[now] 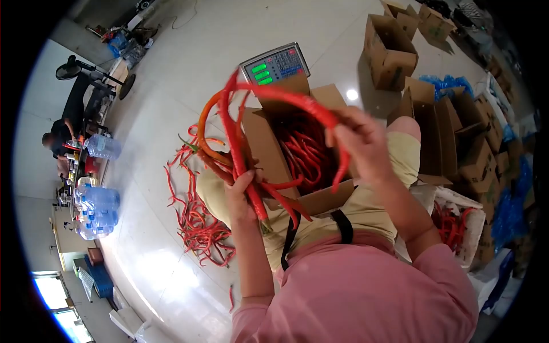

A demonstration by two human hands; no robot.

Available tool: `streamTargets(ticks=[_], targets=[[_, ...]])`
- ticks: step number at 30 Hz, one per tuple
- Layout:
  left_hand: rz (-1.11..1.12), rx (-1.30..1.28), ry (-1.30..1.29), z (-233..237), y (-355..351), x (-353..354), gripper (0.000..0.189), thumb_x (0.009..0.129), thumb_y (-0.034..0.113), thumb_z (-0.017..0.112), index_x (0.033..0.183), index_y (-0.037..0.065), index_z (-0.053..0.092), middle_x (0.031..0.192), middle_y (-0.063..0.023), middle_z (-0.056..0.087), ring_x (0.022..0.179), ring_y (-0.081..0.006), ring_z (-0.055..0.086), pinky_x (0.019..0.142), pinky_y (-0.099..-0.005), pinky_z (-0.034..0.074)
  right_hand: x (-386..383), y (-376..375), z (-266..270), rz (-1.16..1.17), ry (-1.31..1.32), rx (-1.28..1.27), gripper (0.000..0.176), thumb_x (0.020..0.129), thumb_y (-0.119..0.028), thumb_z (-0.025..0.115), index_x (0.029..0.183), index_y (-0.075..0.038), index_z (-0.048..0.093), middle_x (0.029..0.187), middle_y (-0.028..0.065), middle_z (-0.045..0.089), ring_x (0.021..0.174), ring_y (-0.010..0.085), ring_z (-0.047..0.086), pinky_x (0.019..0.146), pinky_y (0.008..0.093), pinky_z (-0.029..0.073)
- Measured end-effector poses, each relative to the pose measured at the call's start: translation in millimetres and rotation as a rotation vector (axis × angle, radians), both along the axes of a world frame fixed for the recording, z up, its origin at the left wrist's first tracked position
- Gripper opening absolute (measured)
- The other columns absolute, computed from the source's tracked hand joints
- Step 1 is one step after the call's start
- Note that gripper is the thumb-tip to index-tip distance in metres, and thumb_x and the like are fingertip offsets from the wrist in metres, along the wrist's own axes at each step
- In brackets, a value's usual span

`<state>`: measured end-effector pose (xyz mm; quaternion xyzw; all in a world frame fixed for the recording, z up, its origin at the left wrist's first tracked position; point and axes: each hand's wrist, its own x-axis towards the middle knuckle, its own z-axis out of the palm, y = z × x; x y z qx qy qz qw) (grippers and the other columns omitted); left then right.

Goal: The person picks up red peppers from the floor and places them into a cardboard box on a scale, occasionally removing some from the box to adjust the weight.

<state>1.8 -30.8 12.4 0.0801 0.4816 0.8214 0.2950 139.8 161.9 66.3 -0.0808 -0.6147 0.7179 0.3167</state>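
Observation:
My left hand (242, 197) is closed around a bunch of long red chili peppers (233, 128), some of them orange-brown and curled. A long red chili (286, 94) arches from the top of that bunch across to my right hand (361, 140), whose fingers pinch it near one end. Both hands are raised over an open cardboard box (266, 140) between my knees. Inside the box lies a heap of red chilies (306, 151). Behind the box stands a scale display (275, 64) with green-lit readouts, its lower edge partly hidden by a flap.
Loose chilies (200, 228) are piled on the floor to my left. A white foam box (472, 228) with red chilies stands at my right. Several cardboard boxes (394, 60) are at the right. Large water bottles (100, 200) and a person (60, 137) are far left.

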Motion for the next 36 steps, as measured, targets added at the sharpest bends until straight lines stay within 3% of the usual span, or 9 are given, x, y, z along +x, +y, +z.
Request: streamTargets(ticks=[6, 13, 15, 18, 19, 21, 25, 33, 36], targets=[[0.013, 0.114, -0.218, -5.9, -24.8, -13.3, 0.035, 0.077, 0.006, 0.055, 0.111, 0.000, 0.048, 0.090, -0.0079, 0.053, 0.070, -0.0171, 0.050, 0.067, -0.0355, 0.047, 38.9, 27.3, -15.1, -0.001, -0.245, -0.186, 0.027, 0.089, -0.015, 0.049, 0.111, 0.000, 0.054, 0.077, 0.0018, 0.058, 0.058, 0.0024, 0.044, 0.046, 0.0163, 0.032], [0.060, 0.134, -0.182, -1.5, -23.3, -8.6, 0.037, 0.075, 0.007, 0.057, 0.111, 0.000, 0.049, 0.086, -0.0079, 0.053, 0.069, -0.0172, 0.050, 0.066, -0.0341, 0.047, -7.0, 29.7, -108.5, 0.055, -0.430, -0.207, 0.029, 0.087, -0.013, 0.054, 0.112, 0.002, 0.053, 0.083, 0.0042, 0.059, 0.074, 0.0079, 0.053, 0.064, 0.0199, 0.042], [0.052, 0.106, -0.172, -0.4, -19.3, -4.3, 0.039, 0.074, 0.007, 0.058, 0.111, -0.001, 0.049, 0.088, -0.0089, 0.054, 0.068, -0.0174, 0.051, 0.063, -0.0328, 0.048, -27.2, 28.5, -131.6, 0.029, -0.430, -0.003, 0.029, 0.086, -0.013, 0.055, 0.112, 0.001, 0.053, 0.088, 0.0048, 0.061, 0.078, 0.0095, 0.055, 0.068, 0.0221, 0.044], [-0.059, 0.044, -0.238, -6.2, -19.7, -7.9, 0.041, 0.072, 0.005, 0.058, 0.112, -0.003, 0.048, 0.092, -0.0115, 0.055, 0.068, -0.0193, 0.056, 0.053, -0.0318, 0.051, -47.4, 14.2, -124.1, 0.046, -0.377, 0.140, 0.031, 0.086, -0.015, 0.056, 0.113, -0.001, 0.053, 0.096, 0.0049, 0.061, 0.085, 0.0109, 0.057, 0.073, 0.0244, 0.046], [-0.056, 0.028, -0.184, -3.4, -15.6, -6.1, 0.041, 0.073, 0.006, 0.057, 0.112, -0.004, 0.048, 0.092, -0.0112, 0.055, 0.070, -0.0190, 0.055, 0.057, -0.0320, 0.050, -52.4, 5.8, -111.4, 0.062, -0.352, 0.159, 0.031, 0.086, -0.015, 0.056, 0.114, -0.001, 0.052, 0.099, 0.0048, 0.061, 0.087, 0.0112, 0.057, 0.075, 0.0249, 0.046], [-0.054, -0.009, -0.079, 3.0, -3.8, 3.6, 0.042, 0.075, 0.009, 0.056, 0.113, -0.005, 0.048, 0.091, -0.0105, 0.056, 0.072, -0.0184, 0.053, 0.064, -0.0323, 0.050, -58.5, -9.9, -81.2, 0.338, -0.319, -0.219, 0.033, 0.089, -0.014, 0.055, 0.119, -0.002, 0.049, 0.105, 0.0029, 0.058, 0.095, 0.0098, 0.054, 0.080, 0.0243, 0.045], [-0.145, -0.011, -0.032, 7.7, 14.4, 14.3, 0.048, 0.071, 0.001, 0.056, 0.118, -0.003, 0.044, 0.096, -0.0125, 0.057, 0.075, -0.0247, 0.061, 0.068, -0.0340, 0.052, -74.9, -27.3, -57.1, 0.452, -0.148, -0.239, 0.034, 0.087, -0.014, 0.058, 0.117, -0.001, 0.048, 0.105, 0.0037, 0.058, 0.094, 0.0094, 0.054, 0.078, 0.0228, 0.045], [-0.037, -0.028, 0.002, -1.8, -0.4, -3.0, 0.046, 0.072, 0.001, 0.053, 0.117, -0.004, 0.046, 0.101, -0.0150, 0.057, 0.085, -0.0248, 0.060, 0.071, -0.0346, 0.053, -51.0, 17.9, -33.9, 0.019, -0.095, -0.269, 0.023, 0.089, -0.019, 0.055, 0.104, -0.002, 0.056, 0.082, -0.0005, 0.056, 0.071, 0.0046, 0.050, 0.061, 0.0193, 0.040], [-0.015, 0.053, -0.057, -9.0, -11.7, -13.3, 0.048, 0.069, 0.000, 0.054, 0.115, -0.003, 0.044, 0.100, -0.0139, 0.055, 0.074, -0.0229, 0.056, 0.066, -0.0359, 0.050, -35.9, 41.5, -32.3, 0.029, -0.220, -0.216, 0.024, 0.090, -0.021, 0.053, 0.104, -0.003, 0.057, 0.077, -0.0007, 0.057, 0.062, 0.0037, 0.047, 0.054, 0.0175, 0.037]])
